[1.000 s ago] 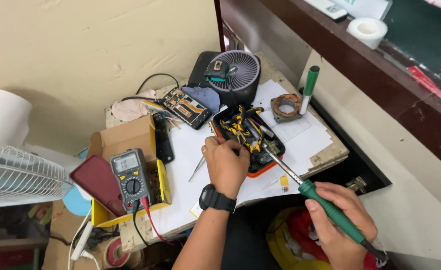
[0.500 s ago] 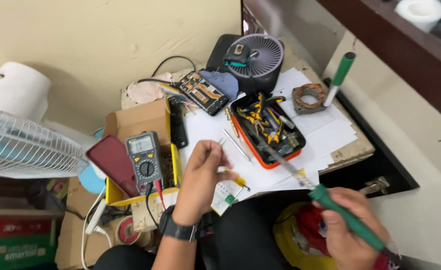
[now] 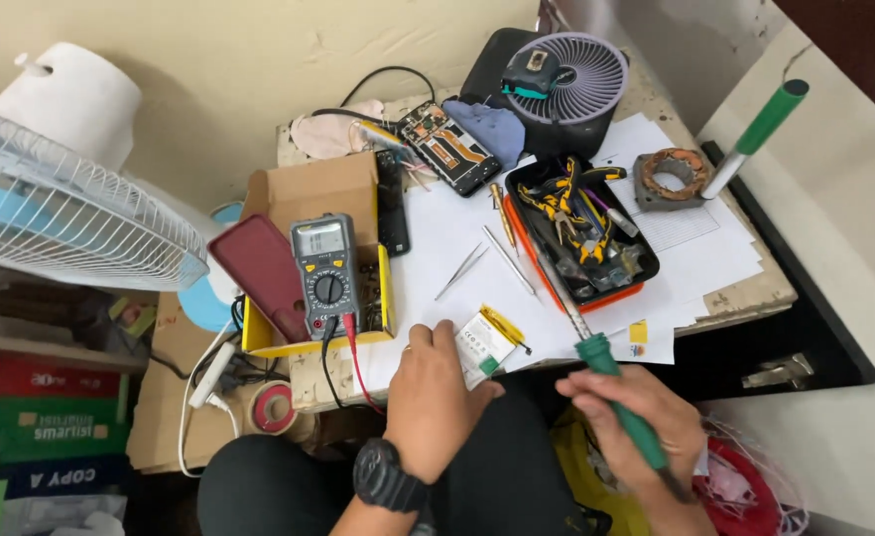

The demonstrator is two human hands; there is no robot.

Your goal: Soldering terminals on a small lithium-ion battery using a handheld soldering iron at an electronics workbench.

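Note:
My left hand [image 3: 436, 397], with a black watch on the wrist, rests at the near edge of the paper-covered desk [image 3: 735, 298], fingers on a small white flat battery with yellow tape [image 3: 484, 342]. My right hand [image 3: 636, 417] grips a green-handled soldering iron [image 3: 621, 402] whose metal tip points up toward the black and orange tool tray [image 3: 581, 238]. Tweezers [image 3: 460, 270] and a thin metal tool [image 3: 509, 260] lie on the paper beyond my left hand.
A multimeter [image 3: 326, 270] with red and black leads sits in a yellow box [image 3: 259, 342] beside a red phone cover [image 3: 259, 273]. An opened phone [image 3: 450, 149], small grey fan [image 3: 568, 79], motor stator [image 3: 671, 177] and green marker [image 3: 758, 134] lie farther back. A white floor fan [image 3: 56, 208] stands left.
My left hand pulled back from the tool tray to the desk's near edge and now rests on the small battery. The view shifted, and the soldering iron stayed in my right hand.

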